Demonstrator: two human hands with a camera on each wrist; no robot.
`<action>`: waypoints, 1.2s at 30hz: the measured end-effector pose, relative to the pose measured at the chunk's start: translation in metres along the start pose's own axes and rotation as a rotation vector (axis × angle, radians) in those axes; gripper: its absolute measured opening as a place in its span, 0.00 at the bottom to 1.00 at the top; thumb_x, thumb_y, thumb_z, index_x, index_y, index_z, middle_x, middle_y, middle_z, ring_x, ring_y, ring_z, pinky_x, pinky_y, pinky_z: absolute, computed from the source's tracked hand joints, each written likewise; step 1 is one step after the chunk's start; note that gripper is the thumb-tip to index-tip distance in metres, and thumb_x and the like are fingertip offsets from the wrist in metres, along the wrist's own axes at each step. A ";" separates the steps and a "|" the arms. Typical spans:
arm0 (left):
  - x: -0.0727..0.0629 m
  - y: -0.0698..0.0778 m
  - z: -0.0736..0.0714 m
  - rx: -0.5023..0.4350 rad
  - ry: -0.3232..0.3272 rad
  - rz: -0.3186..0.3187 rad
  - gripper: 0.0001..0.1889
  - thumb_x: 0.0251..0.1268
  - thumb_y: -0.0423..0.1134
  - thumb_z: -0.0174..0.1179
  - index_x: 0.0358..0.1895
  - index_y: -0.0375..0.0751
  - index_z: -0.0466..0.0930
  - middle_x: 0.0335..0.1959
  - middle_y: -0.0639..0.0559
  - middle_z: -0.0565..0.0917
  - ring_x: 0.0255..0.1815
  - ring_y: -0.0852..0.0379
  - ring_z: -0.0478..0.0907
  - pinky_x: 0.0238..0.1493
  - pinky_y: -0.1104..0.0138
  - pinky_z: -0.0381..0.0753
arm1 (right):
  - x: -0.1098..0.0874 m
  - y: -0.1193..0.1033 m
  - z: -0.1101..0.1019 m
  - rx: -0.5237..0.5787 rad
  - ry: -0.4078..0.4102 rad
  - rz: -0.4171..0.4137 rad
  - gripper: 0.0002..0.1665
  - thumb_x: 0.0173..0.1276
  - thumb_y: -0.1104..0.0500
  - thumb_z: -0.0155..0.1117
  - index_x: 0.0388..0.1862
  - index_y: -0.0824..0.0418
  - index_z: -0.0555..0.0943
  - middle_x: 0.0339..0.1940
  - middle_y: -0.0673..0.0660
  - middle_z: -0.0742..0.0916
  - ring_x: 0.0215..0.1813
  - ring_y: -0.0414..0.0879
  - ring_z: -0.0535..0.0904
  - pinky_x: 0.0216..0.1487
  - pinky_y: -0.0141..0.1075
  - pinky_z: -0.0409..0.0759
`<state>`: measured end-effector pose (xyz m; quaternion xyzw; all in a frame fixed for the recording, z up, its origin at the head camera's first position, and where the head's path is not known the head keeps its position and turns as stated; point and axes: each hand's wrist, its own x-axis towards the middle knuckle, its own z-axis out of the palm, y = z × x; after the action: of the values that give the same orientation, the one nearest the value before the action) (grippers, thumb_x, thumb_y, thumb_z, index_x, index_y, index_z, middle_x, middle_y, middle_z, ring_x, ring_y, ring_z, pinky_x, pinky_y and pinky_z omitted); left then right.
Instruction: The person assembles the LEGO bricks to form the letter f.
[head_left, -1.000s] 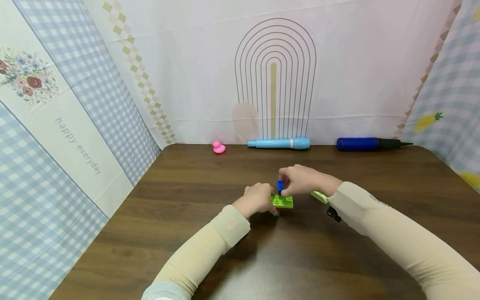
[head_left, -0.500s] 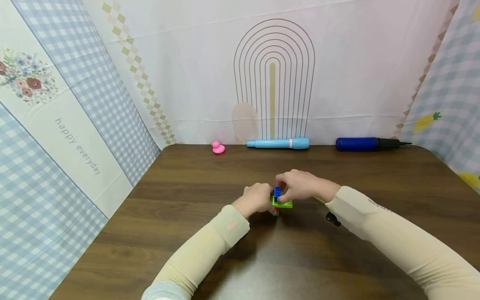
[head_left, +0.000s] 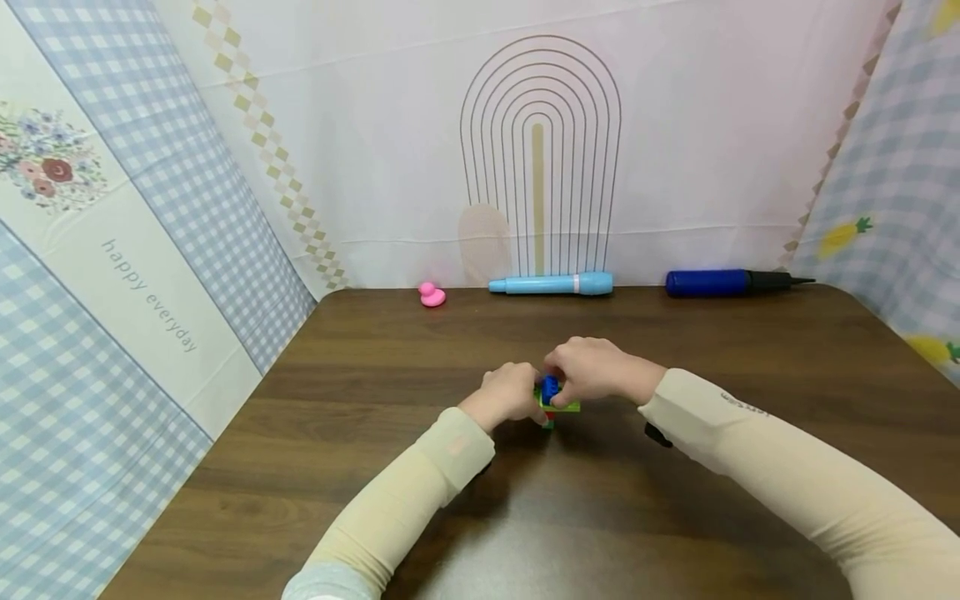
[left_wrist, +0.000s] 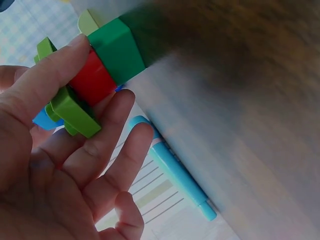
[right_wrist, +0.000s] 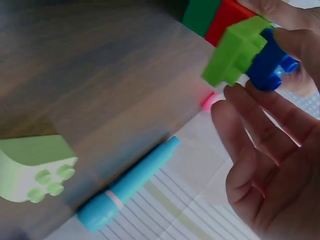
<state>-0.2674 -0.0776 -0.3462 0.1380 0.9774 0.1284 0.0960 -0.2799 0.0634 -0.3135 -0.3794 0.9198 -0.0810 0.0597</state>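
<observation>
- We see the tower of blocks between the two hands, standing upright near the middle of the table (head_left: pixel 360 467).
- From bottom to top we count one dark green block (left_wrist: pixel 117 50), one red block (left_wrist: pixel 95 80), one lime block (right_wrist: pixel 232 52) and one blue block (right_wrist: pixel 267 60).
- The lime block has its long side from left to right, across the tower.
- The left hand (head_left: pixel 510 393) grips the tower from the left, thumb on the red block.
- The right hand (head_left: pixel 592 369), nearer to the blue block, pinches it over the lime block; whether it is fully pressed, we cannot tell.
- Apart lie one pale green block (right_wrist: pixel 37 160), one pink duck (head_left: pixel 432 295), one light-blue stick (head_left: pixel 551 285) and one blue pump (head_left: pixel 708 283).
</observation>
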 end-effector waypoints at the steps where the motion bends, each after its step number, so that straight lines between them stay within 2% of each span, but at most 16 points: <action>1: 0.000 0.000 0.000 0.002 0.002 0.004 0.19 0.32 0.50 0.72 0.32 0.50 0.79 0.24 0.60 0.75 0.30 0.58 0.69 0.33 0.59 0.65 | 0.000 -0.001 -0.001 -0.012 -0.002 -0.002 0.10 0.46 0.52 0.68 0.25 0.54 0.77 0.18 0.44 0.75 0.21 0.39 0.69 0.21 0.31 0.68; 6: 0.000 -0.001 0.001 -0.009 0.010 0.008 0.19 0.31 0.50 0.72 0.30 0.49 0.78 0.23 0.60 0.75 0.29 0.59 0.70 0.33 0.59 0.65 | 0.004 -0.010 -0.009 -0.074 -0.033 -0.002 0.09 0.45 0.56 0.68 0.26 0.55 0.79 0.22 0.45 0.76 0.27 0.40 0.71 0.27 0.33 0.71; 11: -0.003 -0.006 -0.002 -0.074 -0.026 0.040 0.20 0.34 0.51 0.71 0.32 0.47 0.77 0.24 0.60 0.75 0.28 0.59 0.71 0.33 0.59 0.66 | 0.010 -0.015 -0.012 -0.095 -0.092 0.020 0.12 0.45 0.55 0.70 0.29 0.56 0.80 0.24 0.46 0.77 0.29 0.41 0.71 0.29 0.34 0.73; 13: -0.004 -0.008 -0.006 -0.110 -0.041 0.067 0.19 0.37 0.49 0.70 0.35 0.47 0.77 0.27 0.59 0.77 0.30 0.59 0.72 0.35 0.60 0.68 | 0.011 -0.015 -0.012 -0.100 -0.106 0.031 0.12 0.45 0.54 0.70 0.29 0.56 0.80 0.24 0.46 0.77 0.29 0.41 0.71 0.28 0.33 0.73; 16: -0.005 -0.010 -0.016 -0.168 -0.052 0.103 0.15 0.47 0.42 0.65 0.39 0.43 0.79 0.33 0.56 0.79 0.35 0.58 0.74 0.38 0.63 0.71 | 0.012 -0.015 -0.013 -0.120 -0.114 0.034 0.12 0.44 0.54 0.70 0.28 0.56 0.80 0.22 0.46 0.77 0.27 0.41 0.71 0.27 0.33 0.72; 19: -0.006 -0.010 -0.023 -0.229 -0.062 0.111 0.12 0.55 0.37 0.59 0.43 0.41 0.79 0.37 0.54 0.80 0.39 0.58 0.74 0.40 0.66 0.71 | 0.012 -0.015 -0.013 -0.115 -0.123 0.042 0.11 0.44 0.54 0.70 0.25 0.56 0.78 0.20 0.47 0.76 0.24 0.41 0.69 0.25 0.33 0.70; 22: -0.006 -0.009 -0.025 -0.266 -0.071 0.107 0.11 0.59 0.39 0.55 0.42 0.41 0.79 0.34 0.55 0.80 0.34 0.59 0.73 0.36 0.68 0.72 | 0.011 -0.015 -0.013 -0.101 -0.121 0.036 0.12 0.44 0.54 0.71 0.24 0.56 0.78 0.19 0.47 0.76 0.23 0.41 0.69 0.24 0.33 0.70; 28: -0.004 -0.007 -0.022 -0.321 -0.065 0.093 0.09 0.60 0.41 0.54 0.34 0.40 0.81 0.20 0.53 0.78 0.20 0.58 0.72 0.23 0.70 0.70 | 0.011 -0.014 -0.013 -0.086 -0.115 0.032 0.11 0.44 0.54 0.71 0.23 0.55 0.78 0.18 0.46 0.76 0.22 0.41 0.68 0.22 0.32 0.69; 36: -0.001 -0.006 -0.023 -0.359 -0.101 0.058 0.10 0.59 0.41 0.55 0.34 0.40 0.82 0.23 0.53 0.79 0.26 0.51 0.78 0.27 0.69 0.72 | 0.010 -0.010 -0.011 -0.069 -0.121 0.023 0.09 0.45 0.53 0.70 0.21 0.53 0.78 0.17 0.45 0.76 0.21 0.40 0.68 0.20 0.31 0.68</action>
<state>-0.2734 -0.0888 -0.3262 0.1529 0.9283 0.2963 0.1644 -0.2815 0.0501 -0.3015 -0.3750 0.9210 -0.0255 0.1029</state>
